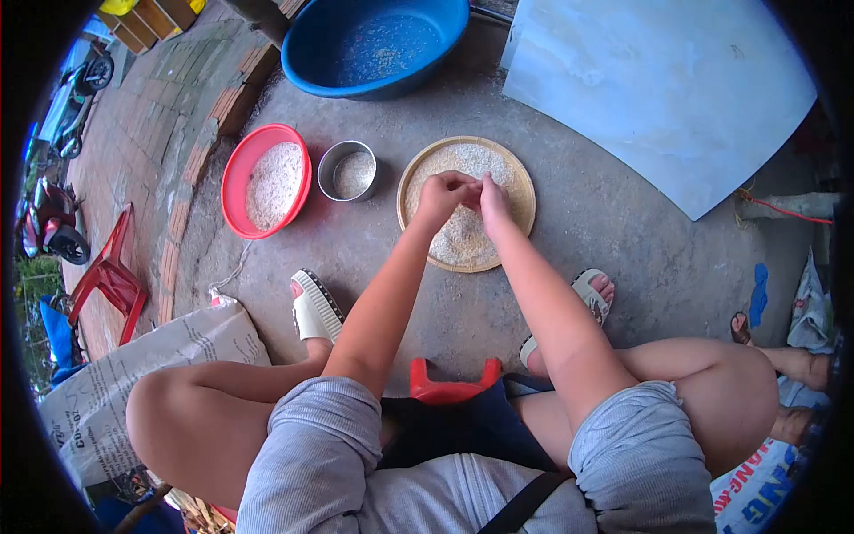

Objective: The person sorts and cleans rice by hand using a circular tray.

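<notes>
Over the woven tray (530, 209): held close together, likely for keeping loose bits inside the rim.
Left hand (441, 194): half-curled, contents impossible to tell.
Right hand (495, 198): partly closed beside the left, grip hidden.
Pale grain (458, 238): spread across the tray, within easy reach.
Metal bowl (326, 178), red basin (232, 191): left, conveniently near.
Blue tub (374, 92): far, farthest from reach.

A grey concrete floor (658, 294) holds a round woven tray (531, 209) bearing pale grains. To the tray's left in view sit a small metal bowl (324, 174) and, just beside it, a red basin (229, 191), both with pale contents. A large blue basin (311, 76) stands beyond them, scattered with bits inside.
</notes>
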`<state>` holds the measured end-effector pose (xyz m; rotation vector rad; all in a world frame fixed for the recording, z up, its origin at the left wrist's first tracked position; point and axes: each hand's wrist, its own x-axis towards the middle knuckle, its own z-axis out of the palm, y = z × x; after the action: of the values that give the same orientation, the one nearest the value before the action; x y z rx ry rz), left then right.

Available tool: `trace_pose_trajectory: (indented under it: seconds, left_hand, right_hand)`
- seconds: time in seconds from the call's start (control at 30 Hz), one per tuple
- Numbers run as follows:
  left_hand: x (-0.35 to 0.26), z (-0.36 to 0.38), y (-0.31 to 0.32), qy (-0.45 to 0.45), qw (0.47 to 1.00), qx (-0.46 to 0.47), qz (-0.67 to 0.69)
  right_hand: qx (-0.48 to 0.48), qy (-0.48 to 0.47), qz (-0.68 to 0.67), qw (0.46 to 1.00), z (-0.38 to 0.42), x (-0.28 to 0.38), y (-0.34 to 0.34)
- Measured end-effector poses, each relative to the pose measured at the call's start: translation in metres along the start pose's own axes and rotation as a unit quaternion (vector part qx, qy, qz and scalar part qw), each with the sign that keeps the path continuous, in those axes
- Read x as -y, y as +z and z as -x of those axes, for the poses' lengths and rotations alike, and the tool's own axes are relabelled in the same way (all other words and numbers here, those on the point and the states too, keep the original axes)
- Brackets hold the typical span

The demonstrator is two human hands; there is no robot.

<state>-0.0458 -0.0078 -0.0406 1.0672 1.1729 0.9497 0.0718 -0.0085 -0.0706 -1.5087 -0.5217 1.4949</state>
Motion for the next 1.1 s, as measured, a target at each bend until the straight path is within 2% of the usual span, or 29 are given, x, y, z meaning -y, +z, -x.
trace_pose_trajectory:
  seconds: [0.03,0.07,0.1,0.13,0.17,0.23,0.3,0.33,0.43,0.5,0.63,0.7,0.73,0.83,0.9,0.97,1.03,1.07,1.1]
  left_hand:
    - [-0.009,0.002,0.007,-0.001,1.000,0.004,-0.003]
    - [-0.017,0.005,0.015,0.036,0.993,-0.006,-0.109]
    - [-0.019,0.008,0.021,0.072,0.974,-0.016,-0.213]
    - [-0.020,0.010,0.027,0.105,0.963,-0.041,-0.245]
    - [-0.019,0.011,0.029,0.105,0.963,-0.039,-0.246]
    - [-0.005,0.010,0.032,0.098,0.953,-0.103,-0.269]
    - [0.007,0.008,0.026,0.086,0.952,-0.098,-0.276]
    - [0.012,0.006,0.023,0.097,0.942,-0.111,-0.300]
    - [0.012,0.001,0.020,0.097,0.931,-0.115,-0.331]
    - [0.009,-0.003,0.020,0.139,0.897,-0.106,-0.405]
    - [0.010,-0.021,0.023,0.159,0.904,-0.073,-0.390]
    - [0.014,-0.030,0.026,0.213,0.857,-0.065,-0.465]
    - [0.016,-0.034,0.027,0.212,0.858,-0.069,-0.463]
    - [0.023,-0.038,0.033,0.212,0.871,-0.029,-0.443]
    - [0.029,-0.031,0.038,0.234,0.847,0.037,-0.476]
    - [0.035,-0.017,0.047,0.257,0.861,0.005,-0.440]
    - [0.040,-0.001,0.051,0.146,0.903,-0.028,-0.404]
    - [0.043,0.003,0.052,0.200,0.898,-0.069,-0.386]
    - [0.039,0.004,0.051,0.201,0.898,-0.068,-0.385]
  right_hand:
    - [0.018,0.112,-0.157,0.981,0.003,0.006,0.003]
    - [0.001,0.120,-0.203,0.972,-0.003,0.004,0.002]
    - [0.000,0.120,-0.207,0.971,-0.006,0.002,0.000]
    - [-0.019,0.121,-0.189,0.974,-0.009,0.001,-0.004]
    - [-0.036,0.121,-0.170,0.977,-0.011,-0.001,-0.007]
    - [-0.070,0.109,-0.191,0.973,-0.012,-0.001,-0.013]
    - [-0.156,0.079,-0.092,0.980,-0.010,0.001,-0.027]
    - [-0.175,0.066,-0.099,0.977,-0.009,0.000,-0.031]
    - [-0.174,0.082,-0.090,0.977,-0.003,-0.001,-0.040]
    - [-0.157,0.075,-0.091,0.981,-0.002,-0.001,-0.042]
    - [-0.112,0.053,-0.079,0.989,0.001,-0.003,-0.046]
    - [-0.112,0.049,-0.068,0.990,0.003,-0.003,-0.046]
    - [-0.110,0.047,-0.060,0.991,0.004,-0.003,-0.045]
    - [-0.101,0.042,-0.068,0.992,0.001,-0.005,-0.046]
    - [-0.103,0.040,-0.060,0.992,0.001,-0.007,-0.045]
    - [-0.106,0.035,-0.053,0.992,0.002,-0.005,-0.045]
    - [-0.087,0.018,-0.028,0.996,0.004,-0.006,-0.046]
    - [-0.094,0.019,-0.039,0.995,0.003,-0.007,-0.046]
    - [-0.095,0.019,-0.039,0.995,0.003,-0.006,-0.046]
